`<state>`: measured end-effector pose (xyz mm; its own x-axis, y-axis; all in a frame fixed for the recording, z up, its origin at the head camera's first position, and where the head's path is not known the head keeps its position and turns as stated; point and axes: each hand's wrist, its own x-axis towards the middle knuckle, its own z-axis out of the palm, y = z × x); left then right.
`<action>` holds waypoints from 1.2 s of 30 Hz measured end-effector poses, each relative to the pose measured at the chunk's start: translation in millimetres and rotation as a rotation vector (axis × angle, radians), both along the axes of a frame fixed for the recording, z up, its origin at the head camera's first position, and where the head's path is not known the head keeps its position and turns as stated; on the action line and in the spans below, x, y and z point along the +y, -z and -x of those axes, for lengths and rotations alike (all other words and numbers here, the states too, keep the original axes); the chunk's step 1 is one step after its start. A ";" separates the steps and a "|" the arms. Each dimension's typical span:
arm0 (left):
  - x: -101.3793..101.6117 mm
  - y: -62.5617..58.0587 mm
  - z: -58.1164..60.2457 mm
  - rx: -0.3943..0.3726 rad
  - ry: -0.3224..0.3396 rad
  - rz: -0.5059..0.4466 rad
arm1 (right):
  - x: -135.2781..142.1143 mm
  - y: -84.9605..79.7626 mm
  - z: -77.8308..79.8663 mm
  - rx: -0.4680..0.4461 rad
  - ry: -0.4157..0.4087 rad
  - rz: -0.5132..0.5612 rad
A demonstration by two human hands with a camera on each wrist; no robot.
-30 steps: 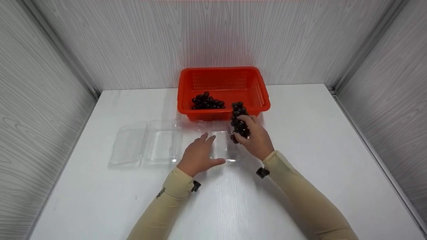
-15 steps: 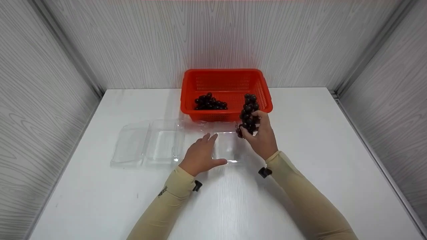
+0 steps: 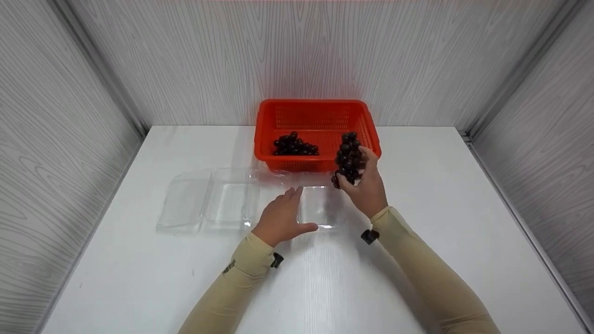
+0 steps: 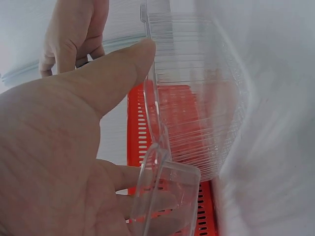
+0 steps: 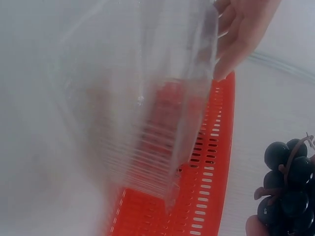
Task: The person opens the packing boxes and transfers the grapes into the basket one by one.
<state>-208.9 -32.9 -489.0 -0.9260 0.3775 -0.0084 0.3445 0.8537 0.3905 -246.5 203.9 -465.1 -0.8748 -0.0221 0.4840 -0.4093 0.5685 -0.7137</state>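
Note:
My right hand [image 3: 369,190] holds a bunch of dark grapes [image 3: 348,160] between thumb and fingers, raised in front of the red basket's right part. In the right wrist view those grapes [image 5: 293,196] show a brown stem at lower right. With thumb and fingers spread, my left hand [image 3: 280,218] rests at the left side of a clear plastic box [image 3: 321,206]. The left wrist view has its thumb [image 4: 123,69] at the box's rim and other fingers behind the clear plastic. A second bunch of grapes [image 3: 294,144] lies inside the basket, at the left.
The red plastic basket [image 3: 301,163] with slotted walls stands at the table's back, close to the wall. Left of my left hand lies another clear box [image 3: 227,202], its lid [image 3: 185,199] spread flat to the left. The white table [image 3: 315,287] is walled on three sides.
My right hand has lifted the grapes away from the clear box, up and to the right, and turned them slightly. My left hand stays at the box. The head view has shifted a little.

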 end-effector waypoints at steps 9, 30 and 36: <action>7.9 0.2 -3.9 -0.021 0.001 0.008 | 6.2 -18.7 35.8 -0.127 -0.014 0.017; 14.3 -2.8 -13.0 -0.004 0.020 0.009 | 11.3 -23.8 88.8 -0.335 -0.029 0.084; 13.8 -3.4 -12.6 0.012 0.023 0.013 | 13.6 -22.9 74.1 -0.234 -0.023 0.101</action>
